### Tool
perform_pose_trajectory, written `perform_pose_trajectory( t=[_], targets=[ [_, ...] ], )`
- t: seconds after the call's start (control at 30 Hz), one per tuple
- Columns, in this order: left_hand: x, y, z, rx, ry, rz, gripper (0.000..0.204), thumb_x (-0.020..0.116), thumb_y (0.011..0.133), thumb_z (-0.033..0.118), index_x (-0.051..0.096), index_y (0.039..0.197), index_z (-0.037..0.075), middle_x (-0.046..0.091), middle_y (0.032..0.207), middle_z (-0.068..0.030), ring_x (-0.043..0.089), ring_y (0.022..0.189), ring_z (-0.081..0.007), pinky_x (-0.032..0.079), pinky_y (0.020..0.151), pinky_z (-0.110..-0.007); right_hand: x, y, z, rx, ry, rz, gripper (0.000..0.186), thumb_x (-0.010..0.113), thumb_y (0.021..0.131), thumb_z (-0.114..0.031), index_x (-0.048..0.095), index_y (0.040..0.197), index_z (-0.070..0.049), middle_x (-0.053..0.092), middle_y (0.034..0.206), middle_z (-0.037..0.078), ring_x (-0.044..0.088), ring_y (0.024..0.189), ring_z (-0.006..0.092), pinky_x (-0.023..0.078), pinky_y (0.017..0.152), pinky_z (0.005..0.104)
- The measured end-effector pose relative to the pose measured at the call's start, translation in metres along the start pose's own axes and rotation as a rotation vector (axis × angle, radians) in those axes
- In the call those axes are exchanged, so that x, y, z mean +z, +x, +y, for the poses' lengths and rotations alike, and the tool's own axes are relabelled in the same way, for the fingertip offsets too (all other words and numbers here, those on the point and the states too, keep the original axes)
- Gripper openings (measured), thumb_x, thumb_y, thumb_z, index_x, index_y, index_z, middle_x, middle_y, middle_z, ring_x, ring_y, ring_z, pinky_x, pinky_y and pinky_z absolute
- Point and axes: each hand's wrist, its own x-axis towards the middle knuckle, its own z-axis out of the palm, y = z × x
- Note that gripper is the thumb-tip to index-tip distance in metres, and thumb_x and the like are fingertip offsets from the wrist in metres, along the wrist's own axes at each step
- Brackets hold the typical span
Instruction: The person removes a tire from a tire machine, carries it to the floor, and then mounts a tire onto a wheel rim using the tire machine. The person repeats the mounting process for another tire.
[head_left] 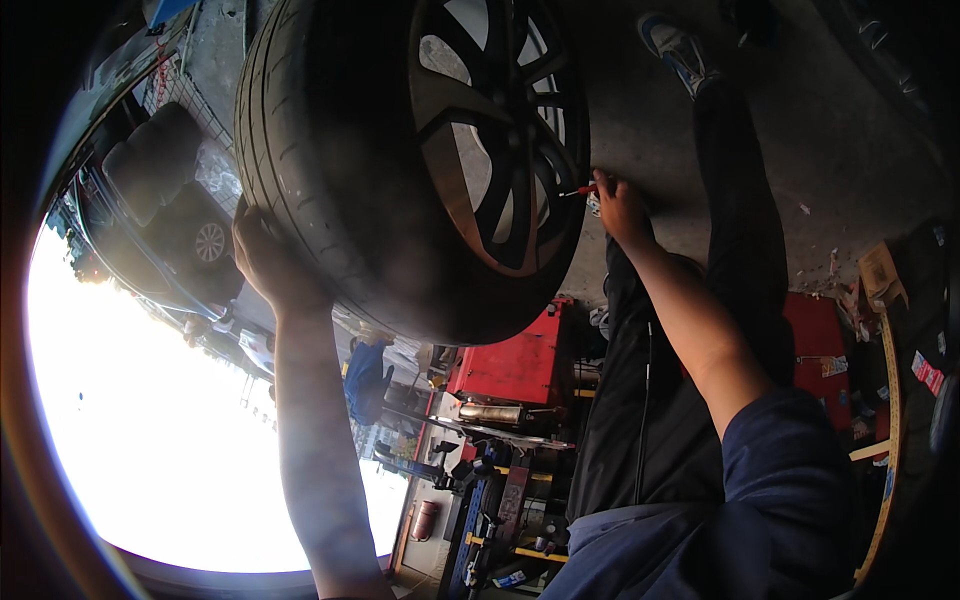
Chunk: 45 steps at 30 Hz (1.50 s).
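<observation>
A large car wheel (485,235), a black tire on a dark spoked alloy rim, fills the upper middle. My left hand (257,255) presses against the tread of the tire (330,190) on its left side, with the fingers curled along it and partly hidden. At the right edge of the wheel, my right hand (624,208) pinches a thin tool with a red handle (586,190). Its slim metal tip points left at the rim's edge; whether it touches the rim I cannot tell.
Below the wheel stands a red metal cabinet (510,362), with shop equipment (490,480) behind it. A second red panel (812,340) and an opened cardboard box (882,275) are at the right. A dark car (185,225) is outside at the left. My shoe (675,50) rests on the concrete floor (800,150).
</observation>
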Motion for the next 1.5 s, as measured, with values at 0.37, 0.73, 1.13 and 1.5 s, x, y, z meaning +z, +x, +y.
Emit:
perform_pose_trajectory(
  t=[0.37,0.73,1.13,1.5],
  targets=[
    [0.0,0.003,0.001,0.022,0.024,-0.036,0.047,0.04,0.103,0.024,0.062,0.132,-0.005,0.065,0.121,-0.0163,0.063,0.11,-0.0241,0.052,0.097,-0.037,-0.002,0.001,0.003,-0.117,-0.201,-0.058,0.056,0.054,0.104,-0.052,0.07,0.089,-0.001,0.069,0.085,0.026,0.067,0.083,0.0456,0.051,0.071,0.0495],
    [-0.004,0.011,-0.022,0.087,0.112,0.108,0.024,0.054,0.101,0.024,0.061,0.104,0.002,0.063,0.098,-0.0094,0.061,0.086,-0.0182,0.051,0.073,-0.032,0.035,0.019,0.093,-0.188,0.118,-0.384,0.044,0.059,0.101,-0.047,0.072,0.1,-0.005,0.07,0.087,0.013,0.068,0.084,0.0305,0.052,0.074,0.0445],
    [-0.011,-0.015,-0.009,0.112,0.31,0.164,0.061,0.054,0.098,0.035,0.046,0.148,0.001,0.053,0.147,-0.0247,0.052,0.136,-0.0396,0.04,0.115,-0.046,-0.006,0.095,0.056,-0.88,-0.654,-0.783,0.018,0.067,0.09,-0.021,0.069,0.09,-0.004,0.069,0.093,0.025,0.066,0.089,0.0457,0.053,0.073,0.0508],
    [-0.012,-0.012,0.01,-0.017,0.319,0.148,0.062,0.057,0.099,0.032,0.042,0.151,0.002,0.049,0.151,-0.0238,0.048,0.141,-0.0378,0.038,0.118,-0.047,0.023,0.117,0.106,0.828,0.429,-1.117,0.027,0.057,0.101,-0.045,0.062,0.083,-0.025,0.039,0.054,-0.009,0.035,0.039,0.0083,0.025,0.033,0.0276]
  ],
)
